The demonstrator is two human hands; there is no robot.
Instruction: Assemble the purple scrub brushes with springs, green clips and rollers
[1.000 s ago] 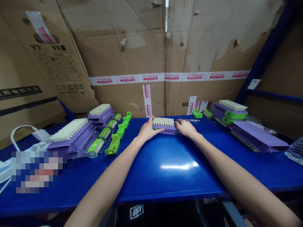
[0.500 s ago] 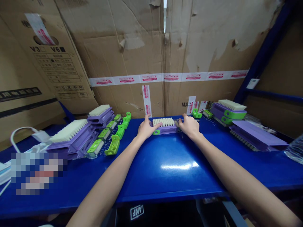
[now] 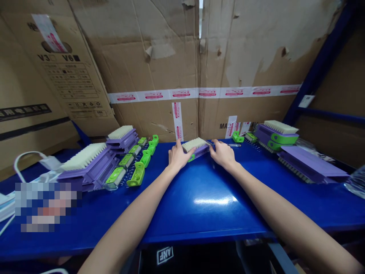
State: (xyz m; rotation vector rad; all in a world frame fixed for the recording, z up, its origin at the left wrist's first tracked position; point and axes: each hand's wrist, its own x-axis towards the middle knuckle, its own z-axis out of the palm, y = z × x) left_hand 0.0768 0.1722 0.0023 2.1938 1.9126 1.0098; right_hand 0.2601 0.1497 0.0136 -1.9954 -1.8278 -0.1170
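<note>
A purple brush (image 3: 200,151) with cream bristles facing up lies at a slant near the back middle of the blue table. A green piece shows on its near left end. My left hand (image 3: 178,155) is closed on that left end, its thumb along the front edge by the bristles. At the opposite end, the curled fingers of my right hand (image 3: 222,153) grip the brush's right side. What lies under those fingertips is mostly hidden. Just beyond the right hand rests a thin metal pen-like tool (image 3: 234,145).
Purple brush bodies (image 3: 85,167) are stacked at left, beside rows of green-topped blocks (image 3: 125,161), springs and green brackets (image 3: 137,174). At right sit green-ended brushes (image 3: 275,135) and a purple housing (image 3: 312,163). A white cable and plug (image 3: 51,162) lie far left; cardboard (image 3: 154,68) stands behind.
The brush has turned from lying straight across to a slant, right end farther back. My right hand moved right, then back left to it. My left thumb shifted up beside the bristles.
</note>
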